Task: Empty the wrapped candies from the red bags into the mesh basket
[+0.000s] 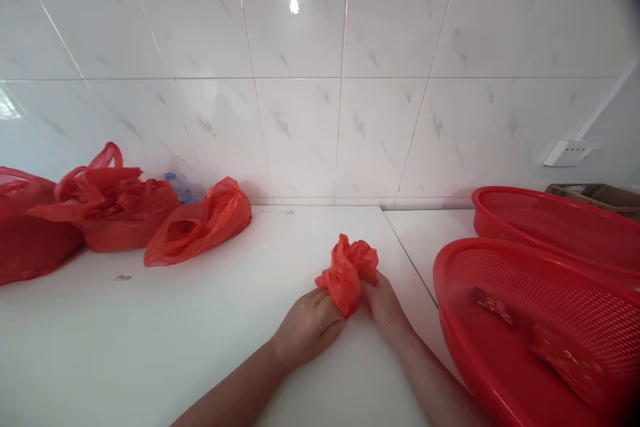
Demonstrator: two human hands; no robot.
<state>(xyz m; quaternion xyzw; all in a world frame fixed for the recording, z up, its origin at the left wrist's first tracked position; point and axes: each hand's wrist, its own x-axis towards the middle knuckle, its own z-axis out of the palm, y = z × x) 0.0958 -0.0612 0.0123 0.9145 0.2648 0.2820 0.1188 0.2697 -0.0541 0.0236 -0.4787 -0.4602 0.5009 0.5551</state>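
A crumpled red plastic bag (347,270) sits bunched on the white counter (200,333) in front of me. My left hand (307,327) is closed on its lower left side, fingers curled into the plastic. My right hand (384,300) grips it from the right, fingers closed on the bag. Both hands rest on the counter with the bag squeezed between them.
Three red plastic bags (200,223) (113,203) (27,230) lie at the back left against the tiled wall, with a water bottle (179,188) behind them. Two red perforated baskets (535,327) (560,223) stand at the right. A wall socket (567,152) is above them.
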